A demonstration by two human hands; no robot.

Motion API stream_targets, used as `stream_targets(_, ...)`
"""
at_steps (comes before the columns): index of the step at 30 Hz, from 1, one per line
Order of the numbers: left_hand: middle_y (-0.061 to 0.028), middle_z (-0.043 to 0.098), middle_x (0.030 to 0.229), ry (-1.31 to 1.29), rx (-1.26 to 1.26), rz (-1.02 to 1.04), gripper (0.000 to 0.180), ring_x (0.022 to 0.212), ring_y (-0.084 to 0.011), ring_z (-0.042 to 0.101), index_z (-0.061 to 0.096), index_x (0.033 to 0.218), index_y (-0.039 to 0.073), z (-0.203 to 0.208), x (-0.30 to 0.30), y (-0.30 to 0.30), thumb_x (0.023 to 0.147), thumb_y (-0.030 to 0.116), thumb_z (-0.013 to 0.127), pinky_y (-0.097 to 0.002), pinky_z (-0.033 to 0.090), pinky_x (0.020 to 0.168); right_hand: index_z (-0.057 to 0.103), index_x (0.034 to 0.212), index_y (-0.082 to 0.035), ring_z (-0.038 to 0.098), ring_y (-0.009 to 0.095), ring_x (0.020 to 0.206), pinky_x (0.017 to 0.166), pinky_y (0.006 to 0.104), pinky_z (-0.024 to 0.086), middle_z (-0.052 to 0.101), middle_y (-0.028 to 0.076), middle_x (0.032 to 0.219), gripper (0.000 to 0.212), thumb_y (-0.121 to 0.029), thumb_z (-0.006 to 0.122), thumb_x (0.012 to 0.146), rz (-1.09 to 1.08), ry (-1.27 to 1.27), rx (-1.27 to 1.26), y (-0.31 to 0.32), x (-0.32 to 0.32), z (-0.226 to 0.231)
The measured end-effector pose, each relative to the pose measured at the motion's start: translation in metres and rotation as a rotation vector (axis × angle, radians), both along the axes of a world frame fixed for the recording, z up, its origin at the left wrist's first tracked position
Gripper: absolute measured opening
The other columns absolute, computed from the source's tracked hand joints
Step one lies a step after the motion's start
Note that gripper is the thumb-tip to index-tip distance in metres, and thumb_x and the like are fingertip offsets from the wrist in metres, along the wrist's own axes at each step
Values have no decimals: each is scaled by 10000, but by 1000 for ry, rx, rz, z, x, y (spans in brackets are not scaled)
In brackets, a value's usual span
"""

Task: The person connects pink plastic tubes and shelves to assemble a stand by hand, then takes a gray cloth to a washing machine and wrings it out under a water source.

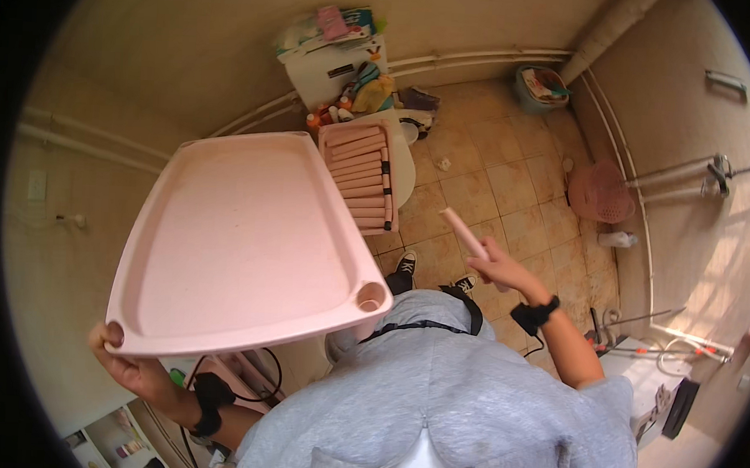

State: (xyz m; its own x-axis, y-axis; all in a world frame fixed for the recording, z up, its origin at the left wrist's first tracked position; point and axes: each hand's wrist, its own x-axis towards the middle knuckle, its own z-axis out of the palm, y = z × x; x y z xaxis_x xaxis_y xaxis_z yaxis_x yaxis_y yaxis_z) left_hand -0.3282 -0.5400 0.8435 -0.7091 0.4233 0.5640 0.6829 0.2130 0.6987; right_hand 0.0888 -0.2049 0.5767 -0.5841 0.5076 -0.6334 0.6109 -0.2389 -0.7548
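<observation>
Tan floor tiles (515,182) pave the room. Left hand (135,372): fingers clamped on the near left corner of a pink plastic tray (233,236). Right hand (504,266): fingers closed around a pink tube (462,230), apart from the tray. Similar tubes (365,203) lie beyond.

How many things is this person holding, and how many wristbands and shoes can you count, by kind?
Pink tray in the left hand: 1
Pink tube in the right hand: 1
Black wristbands: 2
Shoes: 2
Total: 6
</observation>
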Motion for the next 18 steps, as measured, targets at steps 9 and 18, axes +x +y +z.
stream_targets(9,-129,519,1291,-56,-87,465,444,1097,-200,569,451,1432,10,-51,4,-14,1056,226,546,-300,486,920,698,1029,10,690,366,838,770,457,529,719,217,941,365,-319,724,874,358,12,389,53,-165,-197)
stream_targets(18,-179,439,1484,-29,-483,791,530,1252,-269,518,430,1471,-10,-73,41,31,985,94,616,-391,428,1077,621,1231,-26,615,412,1082,933,506,513,595,238,1261,389,-149,661,865,646,-270,390,88,-297,-355)
